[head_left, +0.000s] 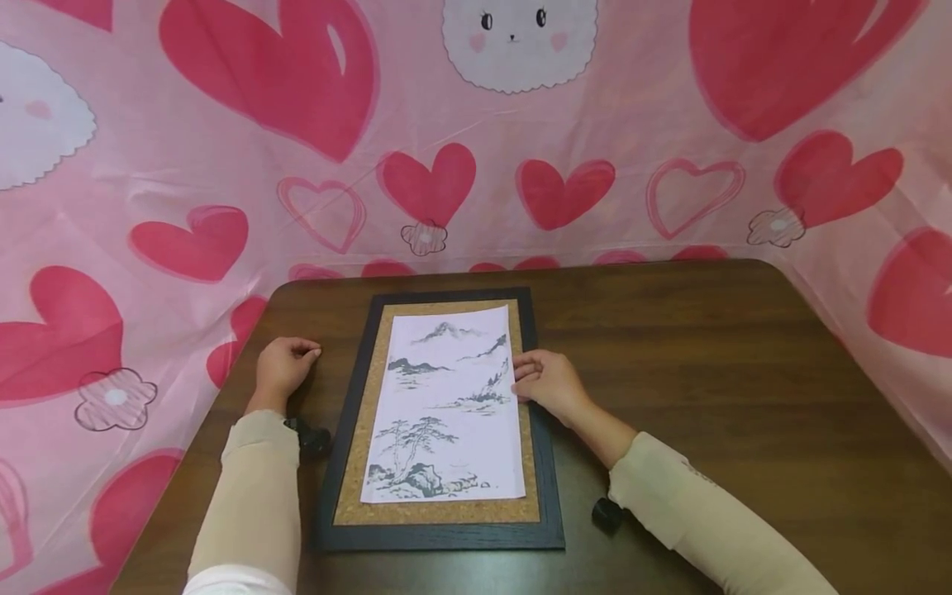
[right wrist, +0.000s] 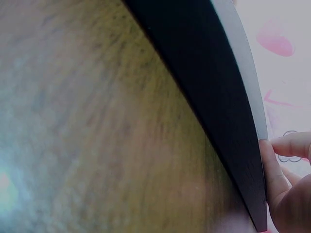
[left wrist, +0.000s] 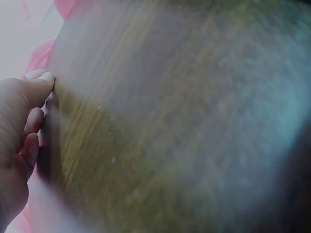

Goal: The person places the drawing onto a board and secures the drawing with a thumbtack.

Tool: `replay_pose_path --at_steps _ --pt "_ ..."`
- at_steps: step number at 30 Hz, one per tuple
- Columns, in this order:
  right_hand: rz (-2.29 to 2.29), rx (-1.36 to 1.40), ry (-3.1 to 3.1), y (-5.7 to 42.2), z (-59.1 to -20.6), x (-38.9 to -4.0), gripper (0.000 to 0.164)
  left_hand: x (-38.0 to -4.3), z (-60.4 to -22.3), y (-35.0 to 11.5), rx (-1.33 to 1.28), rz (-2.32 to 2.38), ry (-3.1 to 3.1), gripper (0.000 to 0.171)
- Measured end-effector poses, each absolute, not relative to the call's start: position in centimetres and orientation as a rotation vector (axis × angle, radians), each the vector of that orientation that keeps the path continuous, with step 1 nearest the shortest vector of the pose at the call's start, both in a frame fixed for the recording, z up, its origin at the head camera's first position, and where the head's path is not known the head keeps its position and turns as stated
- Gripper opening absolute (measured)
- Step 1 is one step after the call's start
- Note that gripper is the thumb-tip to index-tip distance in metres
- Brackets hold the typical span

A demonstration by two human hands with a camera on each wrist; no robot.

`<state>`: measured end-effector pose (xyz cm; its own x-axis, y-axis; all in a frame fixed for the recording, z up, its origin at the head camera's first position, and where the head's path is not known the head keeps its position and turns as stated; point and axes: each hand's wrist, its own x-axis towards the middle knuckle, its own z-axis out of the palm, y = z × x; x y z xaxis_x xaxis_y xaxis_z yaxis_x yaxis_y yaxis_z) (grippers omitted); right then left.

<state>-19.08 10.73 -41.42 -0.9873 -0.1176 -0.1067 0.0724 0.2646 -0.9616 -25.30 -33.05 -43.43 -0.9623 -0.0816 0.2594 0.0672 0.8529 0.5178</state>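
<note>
A sheet of white paper (head_left: 461, 446) with an ink landscape of mountains, rocks and pine trees lies on a cork board (head_left: 439, 514) with a black frame (head_left: 446, 539). My right hand (head_left: 549, 382) is at the sheet's right edge, about midway up, and pinches that edge between thumb and fingers. In the right wrist view, my right hand (right wrist: 289, 179) shows at the far side, beyond the black frame (right wrist: 214, 82). Left of the board my left hand (head_left: 286, 368) rests on the table, fingers loosely bent and thumb near the index fingertip, with nothing visible in it.
The board lies on a dark brown wooden table (head_left: 706, 364). Behind and beside it hangs a pink cloth (head_left: 491, 198) printed with red hearts. Black wrist cameras show at the left wrist (head_left: 312, 438) and beside the right sleeve (head_left: 654, 479).
</note>
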Motion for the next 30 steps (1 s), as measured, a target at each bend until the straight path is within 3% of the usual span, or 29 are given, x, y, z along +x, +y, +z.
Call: replay_pose_path --at_steps 24,30 --pt "-1.846 -0.030 2.344 10.9 -41.5 -18.9 0.041 -22.8 -40.8 -30.5 -0.165 -0.810 -2.714 0.005" --pt "-1.850 -0.019 2.345 10.7 -41.5 -18.9 0.040 -22.0 -39.8 -29.4 -0.170 -0.898 -2.819 0.013"
